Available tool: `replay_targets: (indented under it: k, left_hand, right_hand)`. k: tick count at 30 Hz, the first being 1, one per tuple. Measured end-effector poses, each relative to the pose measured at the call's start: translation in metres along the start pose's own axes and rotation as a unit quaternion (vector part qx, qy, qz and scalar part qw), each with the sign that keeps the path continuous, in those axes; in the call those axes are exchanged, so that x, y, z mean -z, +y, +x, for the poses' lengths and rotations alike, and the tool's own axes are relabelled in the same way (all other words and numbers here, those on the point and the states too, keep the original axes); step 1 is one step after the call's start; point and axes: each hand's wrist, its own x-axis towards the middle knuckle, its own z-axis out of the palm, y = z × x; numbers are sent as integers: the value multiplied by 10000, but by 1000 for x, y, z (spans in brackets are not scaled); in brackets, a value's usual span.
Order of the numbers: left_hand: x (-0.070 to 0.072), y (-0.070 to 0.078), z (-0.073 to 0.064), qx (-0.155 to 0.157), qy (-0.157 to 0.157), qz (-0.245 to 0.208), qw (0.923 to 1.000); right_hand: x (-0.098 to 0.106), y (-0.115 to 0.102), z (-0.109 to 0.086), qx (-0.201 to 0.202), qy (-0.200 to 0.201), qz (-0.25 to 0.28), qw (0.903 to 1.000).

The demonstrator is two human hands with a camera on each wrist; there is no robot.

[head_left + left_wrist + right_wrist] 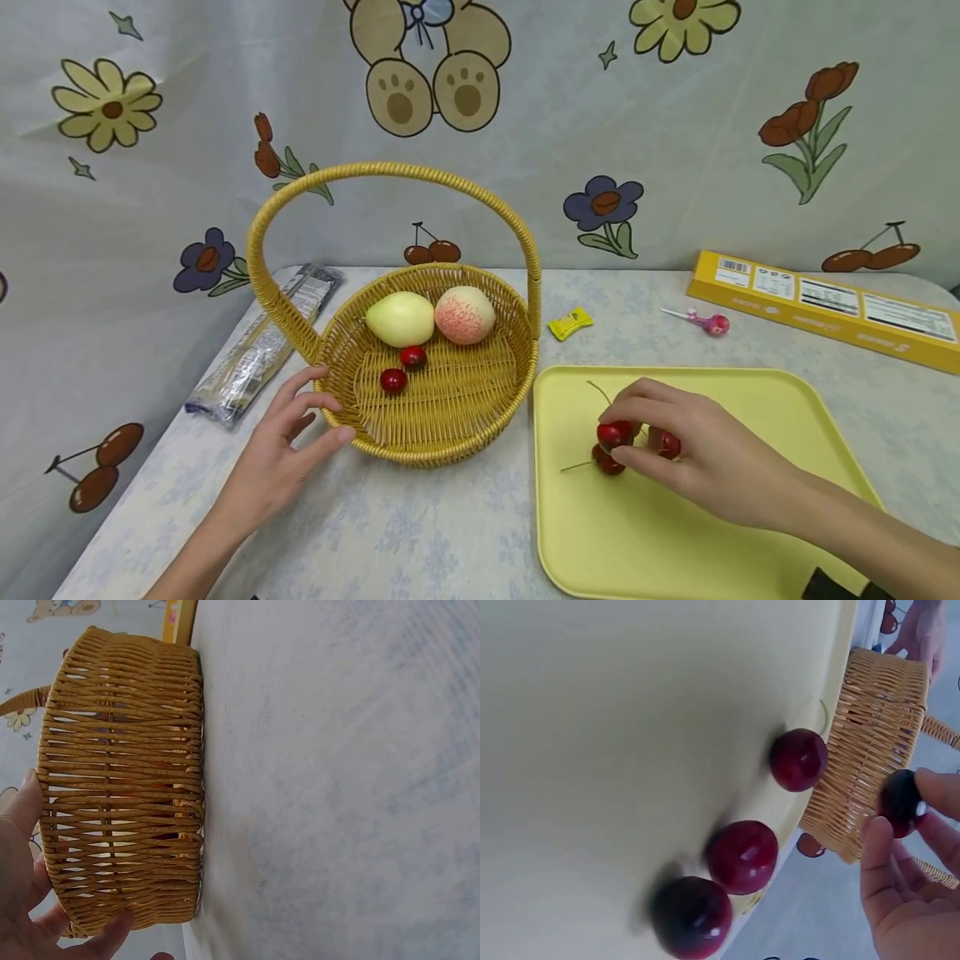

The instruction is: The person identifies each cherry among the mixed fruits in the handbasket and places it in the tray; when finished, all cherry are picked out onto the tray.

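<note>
My right hand (686, 446) pinches a dark red cherry (900, 801) between thumb and fingertips above the yellow tray (585, 542). Three more cherries lie on the tray in the right wrist view, one cherry (799, 759) apart from the other two; the head view shows thin stems there, partly behind the hand. My left hand (288, 450) rests with spread fingers against the left front rim of a woven basket (450, 457) with a tall handle. Inside sit a pale green pear (402, 319), a pink-speckled peach (464, 316) and two cherries (393, 381).
Behind the tray lie a yellow-wrapped candy (570, 323), a pink lollipop (715, 324) and a long yellow box (825, 304). A clear plastic packet (262, 350) lies left of the basket. A printed cloth (675, 142) hangs at the back.
</note>
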Motion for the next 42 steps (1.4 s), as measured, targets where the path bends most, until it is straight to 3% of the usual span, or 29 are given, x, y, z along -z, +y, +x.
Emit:
replay_targets:
  k: [5, 9, 15, 24, 32, 42]
  left_hand:
    - [0, -1, 1, 13, -3, -9, 10000]
    - [0, -2, 1, 27, -11, -3, 10000]
    - [0, -1, 0, 43, -12, -7, 10000]
    - [-1, -1, -1, 21, -4, -17, 10000]
    - [-1, -1, -1, 32, -10, -12, 10000]
    - [0, -1, 0, 1, 3, 7, 10000]
  right_hand:
    - [-3, 12, -21, -403, -151, -486, 9979]
    - [-7, 21, -32, -640, -383, -561, 9956]
    - [-15, 26, -41, -480, -407, -475, 9969]
    - [-20, 27, -44, -385, -376, -925, 9943]
    - [-19, 24, -43, -582, -502, -995, 9921]
    - [-9, 20, -44, -805, -253, -1044, 9909]
